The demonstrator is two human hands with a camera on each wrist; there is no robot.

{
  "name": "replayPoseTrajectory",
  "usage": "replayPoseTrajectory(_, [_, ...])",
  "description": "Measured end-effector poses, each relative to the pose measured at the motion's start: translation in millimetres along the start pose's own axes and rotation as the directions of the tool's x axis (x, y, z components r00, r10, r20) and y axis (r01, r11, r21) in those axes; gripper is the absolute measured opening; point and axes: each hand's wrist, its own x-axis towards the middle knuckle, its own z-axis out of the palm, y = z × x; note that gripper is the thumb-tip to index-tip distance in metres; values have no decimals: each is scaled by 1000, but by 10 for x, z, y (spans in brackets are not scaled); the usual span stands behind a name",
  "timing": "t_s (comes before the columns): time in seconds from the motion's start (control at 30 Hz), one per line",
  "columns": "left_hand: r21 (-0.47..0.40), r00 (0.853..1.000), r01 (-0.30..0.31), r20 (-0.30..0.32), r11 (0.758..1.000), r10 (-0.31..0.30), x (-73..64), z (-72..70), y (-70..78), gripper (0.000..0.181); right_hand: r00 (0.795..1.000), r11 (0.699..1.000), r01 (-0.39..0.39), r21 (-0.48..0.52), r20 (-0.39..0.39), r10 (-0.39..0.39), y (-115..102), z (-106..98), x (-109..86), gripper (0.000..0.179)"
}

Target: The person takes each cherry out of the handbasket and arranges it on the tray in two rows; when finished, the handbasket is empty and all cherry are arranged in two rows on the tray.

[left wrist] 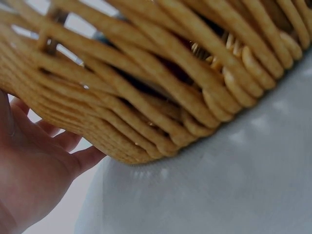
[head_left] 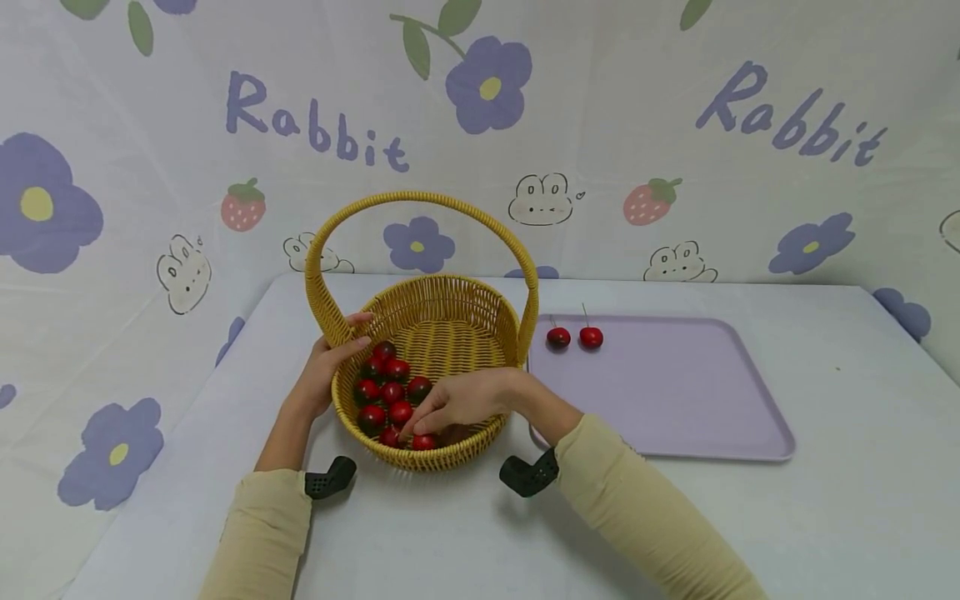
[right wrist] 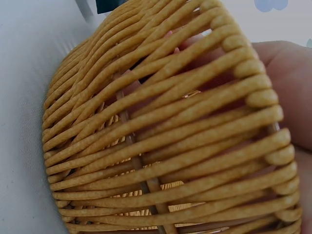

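The left hand [head_left: 326, 365] is holding one basket [head_left: 450, 348], where ten visible cherries [head_left: 392, 392] are lying. The right hand [head_left: 471, 395] is reaching among them; if its fingers are pinching one, I cannot tell. Two cherries [head_left: 591, 337] are lying on one tray [head_left: 663, 392].

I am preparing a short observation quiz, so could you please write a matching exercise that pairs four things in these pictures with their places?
Things:
1. left hand
2. right hand
3. two stemmed cherries
4. purple tray

Places:
A. flat on the white table, right of the basket
B. inside the basket, fingertips among the loose cherries
C. near the tray's far left corner
D. at the basket's rim, by one foot of its handle

Pairs: 1-D; 2-B; 3-C; 4-A
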Motion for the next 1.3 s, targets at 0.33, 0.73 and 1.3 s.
replayPoseTrajectory(0.33, [-9, 1000, -19, 5, 1000, 19, -5, 10, -5, 48, 999, 1000, -3, -1, -47, 3, 49, 16, 28, 23])
replayPoseTrajectory(0.73, [-18, 1000, -20, 11, 1000, 20, 11, -1, -18, 48, 998, 994, 17, -104, -57, -23, 23, -3, -3, 25])
replayPoseTrajectory(1.3, [-28, 1000, -21, 17, 999, 21, 1, -6, -9, 48, 996, 993, 55, -105, -59, -61, -8, -17, -57, 33])
